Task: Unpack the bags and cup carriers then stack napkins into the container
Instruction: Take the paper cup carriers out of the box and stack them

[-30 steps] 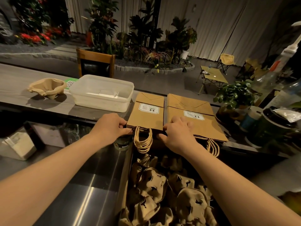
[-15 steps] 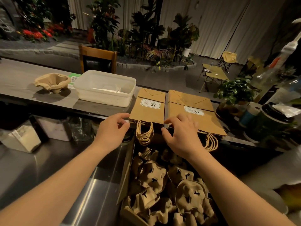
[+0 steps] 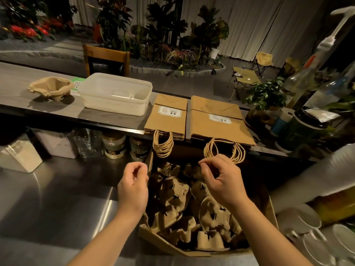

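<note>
Two flat stacks of brown paper bags lie side by side on the raised counter, the left stack [image 3: 166, 118] and the right stack [image 3: 219, 121], their twine handles hanging over the near edge. Below them an open cardboard box [image 3: 192, 248] holds several pulp cup carriers [image 3: 172, 194]. A white plastic container [image 3: 115, 96] with a napkin inside sits left of the bags. One pulp cup carrier [image 3: 51, 88] lies further left. My left hand [image 3: 132, 187] and my right hand [image 3: 221, 181] hover over the box, fingers loosely curled, holding nothing.
Jars [image 3: 114, 144] and tubs stand under the counter ledge on the steel worktop [image 3: 57, 198]. A white bin [image 3: 19, 158] sits at left. Potted plant [image 3: 265, 96], bottles and a dark lidded cup [image 3: 305, 129] crowd the right. Stacked white cups [image 3: 311, 237] lie at lower right.
Both hands have let go of the bag stacks and drawn back toward me, now hovering over the box of cup carriers. The bags stay flat on the counter.
</note>
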Available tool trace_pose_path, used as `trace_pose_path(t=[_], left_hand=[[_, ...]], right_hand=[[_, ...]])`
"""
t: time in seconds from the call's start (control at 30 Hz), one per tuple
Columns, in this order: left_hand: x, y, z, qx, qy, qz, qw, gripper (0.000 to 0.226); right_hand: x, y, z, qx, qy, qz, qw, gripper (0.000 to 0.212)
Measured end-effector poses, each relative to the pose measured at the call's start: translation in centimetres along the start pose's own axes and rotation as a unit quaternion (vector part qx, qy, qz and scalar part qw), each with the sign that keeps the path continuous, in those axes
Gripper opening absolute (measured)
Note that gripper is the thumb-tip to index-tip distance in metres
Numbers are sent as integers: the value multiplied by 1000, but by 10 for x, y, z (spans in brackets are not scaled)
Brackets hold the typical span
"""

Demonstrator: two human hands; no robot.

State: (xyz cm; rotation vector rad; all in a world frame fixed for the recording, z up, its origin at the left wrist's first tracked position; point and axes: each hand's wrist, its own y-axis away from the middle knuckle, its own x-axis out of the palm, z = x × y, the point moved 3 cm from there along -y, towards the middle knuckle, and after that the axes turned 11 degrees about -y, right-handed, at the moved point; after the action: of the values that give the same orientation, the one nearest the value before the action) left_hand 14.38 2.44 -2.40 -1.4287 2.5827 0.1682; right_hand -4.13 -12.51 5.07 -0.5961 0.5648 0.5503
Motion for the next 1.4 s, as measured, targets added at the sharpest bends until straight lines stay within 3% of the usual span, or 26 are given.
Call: trace_pose_path(t=[0.23,0.4,0.47,0.6,0.7,0.8,0.97,1.03,1.23,1.33,1.4], left_hand=[[32,28,6,-9,-134,186,973,10],[50,43,9,7,-265,315,911,13],[57,50,11,25,-293,361,885,28],[64,62,13,67,-408,413,811,58],[65,68,10,104,-471,407,776,60],[67,68,15,100,-465,381,793,45],[66,67,24,80,-416,314,850,7],[63,66,22,89,-401,293,863,7],[59,57,19,60,-270,270,922,7],[56,51,16,31,-213,265,940,13],[52,47,15,-1,-183,251,951,19]], right_hand=[[-7,29,-39,118,0,39,992,14],[0,59,-83,291,21,74,954,50],[2,72,-91,351,18,99,931,63],[3,89,-96,382,47,159,909,80],[1,94,-100,394,7,140,908,91],[-1,96,-97,383,-41,113,916,93],[-4,99,-85,375,-160,63,911,59],[-6,100,-84,389,-216,5,895,45],[1,109,-81,427,-384,-202,793,13],[7,113,-79,459,-482,-246,705,15],[9,116,-76,463,-525,-247,670,19]])
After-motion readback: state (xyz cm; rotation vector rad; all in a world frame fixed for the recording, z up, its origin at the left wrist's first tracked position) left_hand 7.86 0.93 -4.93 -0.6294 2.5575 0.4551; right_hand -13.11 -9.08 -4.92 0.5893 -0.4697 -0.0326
